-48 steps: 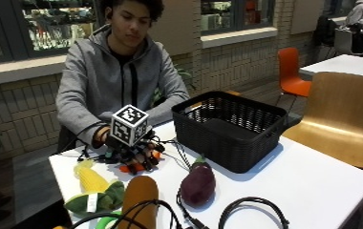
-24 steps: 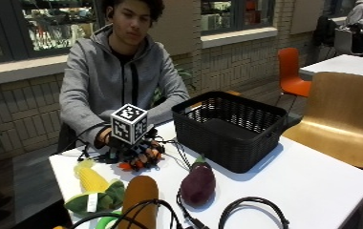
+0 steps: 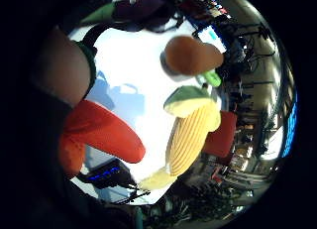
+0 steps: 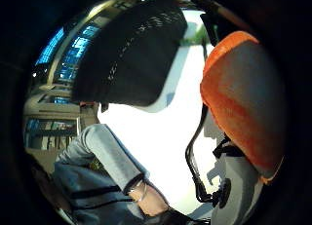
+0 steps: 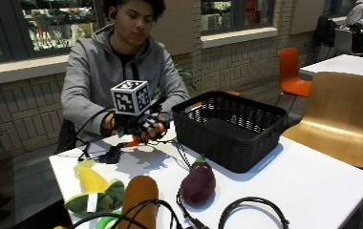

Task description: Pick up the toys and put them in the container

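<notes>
hand [image 5: 144, 128] grips carrot [image 5: 133, 141] | above table [image 5: 308, 176] | axis unclear

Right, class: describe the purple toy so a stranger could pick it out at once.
Start at the black basket on the white table. In front of it lies the eggplant toy, by a black cable. It alone is dark purple; the toy beside it is orange-brown, the corn toy yellow.

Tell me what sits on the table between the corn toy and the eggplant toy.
The outside view shows an orange-brown plush toy between the corn toy and eggplant toy.
</notes>
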A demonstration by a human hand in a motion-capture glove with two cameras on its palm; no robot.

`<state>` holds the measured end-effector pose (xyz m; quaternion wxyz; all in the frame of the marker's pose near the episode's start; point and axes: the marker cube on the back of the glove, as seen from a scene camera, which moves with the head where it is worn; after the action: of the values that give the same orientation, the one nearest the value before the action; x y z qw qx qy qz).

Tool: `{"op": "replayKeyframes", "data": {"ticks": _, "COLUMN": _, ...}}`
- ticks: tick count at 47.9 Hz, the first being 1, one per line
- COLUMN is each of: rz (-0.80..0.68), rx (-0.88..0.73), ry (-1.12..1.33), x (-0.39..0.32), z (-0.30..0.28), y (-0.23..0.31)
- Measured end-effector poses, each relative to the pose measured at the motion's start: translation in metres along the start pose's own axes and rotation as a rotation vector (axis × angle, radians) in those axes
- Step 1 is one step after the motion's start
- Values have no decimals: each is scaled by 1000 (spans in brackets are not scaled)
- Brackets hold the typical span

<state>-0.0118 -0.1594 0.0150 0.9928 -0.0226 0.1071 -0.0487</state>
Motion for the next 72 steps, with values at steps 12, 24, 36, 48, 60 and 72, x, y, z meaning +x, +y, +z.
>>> {"op": "replayKeyframes", "data": {"ticks": 12, "rz": -239, "rx": 74, "ry": 73, "x": -82, "z": -78, "y": -74}}
{"op": "replayKeyframes", "data": {"ticks": 24, "rz": -352, "rx": 40, "ry": 196, "x": -153, "z": -74, "y": -147}}
{"op": "replayKeyframes", "data": {"ticks": 36, "rz": -338, "rx": -166, "ry": 221, "x": -167, "z": -67, "y": -148}}
{"op": "replayKeyframes", "data": {"ticks": 48, "rz": -262, "rx": -153, "ry": 148, "x": -119, "z": -92, "y": -115}}
{"op": "replayKeyframes", "data": {"ticks": 60, "rz": 65, "rx": -98, "ry": 161, "x": 17, "z": -119, "y": -43}}
{"op": "replayKeyframes", "data": {"ticks": 72, "rz": 546, "rx": -198, "ry": -29, "x": 159, "z": -52, "y": 35}}
